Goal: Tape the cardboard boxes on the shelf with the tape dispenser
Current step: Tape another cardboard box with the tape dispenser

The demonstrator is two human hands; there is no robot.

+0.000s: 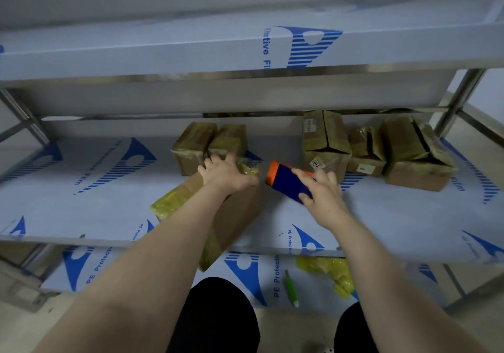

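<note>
Box [234,213] and dispenser [289,181] under outstretched hands [226,172].

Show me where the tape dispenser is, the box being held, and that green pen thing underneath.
tape dispenser [286,181]: head view, on its dark blue body.
held cardboard box [240,213]: head view, on its bare brown side.
green pen-like tool [289,287]: head view, on its green shaft, lower shelf.

The tape dispenser [289,181] is showing a dark blue body with an orange end. Beside it, the brown cardboard box [229,216] is wearing yellowish tape bands. The shelf [81,189] film under the dispenser is showing pale white with blue striped logos.
</note>
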